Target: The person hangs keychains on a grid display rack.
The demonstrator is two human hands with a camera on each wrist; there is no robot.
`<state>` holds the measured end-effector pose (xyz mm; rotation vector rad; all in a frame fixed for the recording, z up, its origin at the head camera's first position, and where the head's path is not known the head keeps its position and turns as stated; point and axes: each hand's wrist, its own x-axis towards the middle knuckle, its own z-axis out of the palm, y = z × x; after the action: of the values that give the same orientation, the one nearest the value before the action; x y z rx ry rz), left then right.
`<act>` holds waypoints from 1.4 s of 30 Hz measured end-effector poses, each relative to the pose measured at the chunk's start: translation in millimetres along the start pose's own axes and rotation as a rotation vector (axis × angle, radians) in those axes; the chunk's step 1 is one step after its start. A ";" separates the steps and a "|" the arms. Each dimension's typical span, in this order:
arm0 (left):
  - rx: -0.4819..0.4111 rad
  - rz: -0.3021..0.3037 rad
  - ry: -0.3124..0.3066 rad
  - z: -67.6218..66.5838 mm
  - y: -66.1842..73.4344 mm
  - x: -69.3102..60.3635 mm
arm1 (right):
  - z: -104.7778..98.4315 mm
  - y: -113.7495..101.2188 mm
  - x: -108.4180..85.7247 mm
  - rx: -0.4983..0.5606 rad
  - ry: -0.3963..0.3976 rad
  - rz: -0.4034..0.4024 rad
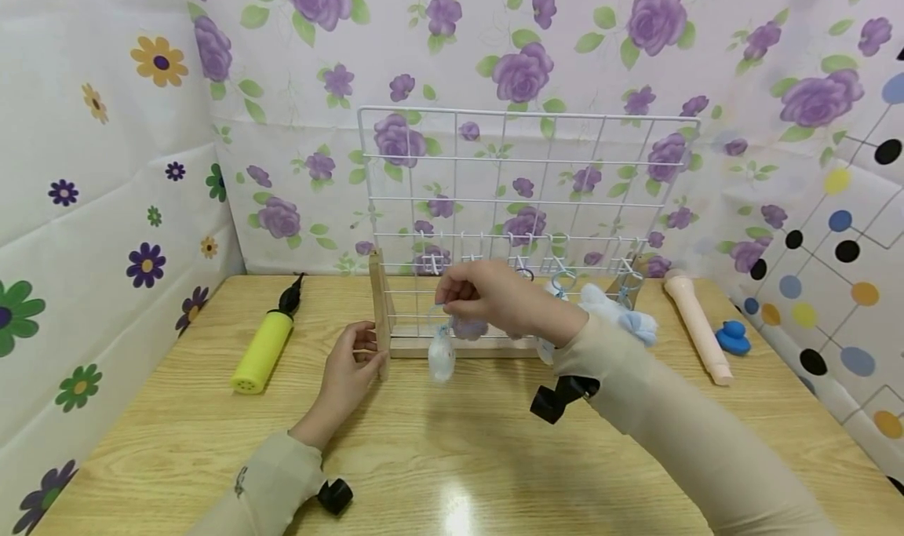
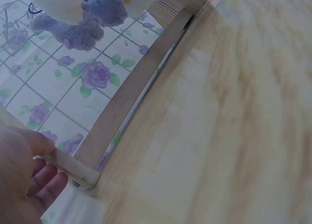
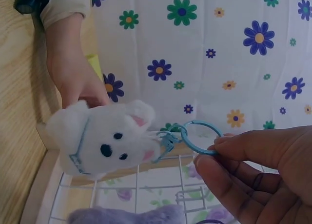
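My right hand [image 1: 497,293] pinches a light blue key ring [image 3: 189,145] between thumb and fingertips. From it hangs a white plush bear keychain [image 3: 107,141], with pink inner ears and a dark nose, in front of the white wire rack [image 1: 530,114]. At the rack's left end, my left hand [image 1: 351,367] grips the wooden side piece [image 1: 380,285]; in the left wrist view its thumb [image 2: 36,142] lies on the wood with fingers curled beside it. A purple plush keychain [image 1: 469,328] hangs behind the bear, partly hidden by my right hand.
More plush keychains, one white and blue [image 1: 621,312], hang from hooks at the rack's right. A yellow hand pump [image 1: 264,351] lies to the left. To the right are a pale pink stick [image 1: 699,328] and a blue rubber duck [image 1: 733,337]. Patterned cloths surround the wooden table [image 1: 424,457].
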<state>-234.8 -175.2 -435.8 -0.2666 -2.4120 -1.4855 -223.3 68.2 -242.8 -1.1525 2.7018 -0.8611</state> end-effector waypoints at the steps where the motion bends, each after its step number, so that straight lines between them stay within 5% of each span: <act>1: 0.003 0.000 -0.001 -0.3 0.4 -0.1 | -1.7 0.1 1.6 0.000 0.010 0.002; 19: -0.001 0.008 -0.013 -0.3 -1.6 0.3 | -18.5 7.7 25.6 0.002 0.087 0.035; 42: -0.006 -0.001 -0.007 -0.7 0.1 -0.4 | -13.4 9.5 40.4 -0.131 0.039 0.084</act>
<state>-234.3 -175.7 -435.6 -0.2730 -2.4139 -1.4945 -262.0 52.0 -230.9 -1.0462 2.8532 -0.7117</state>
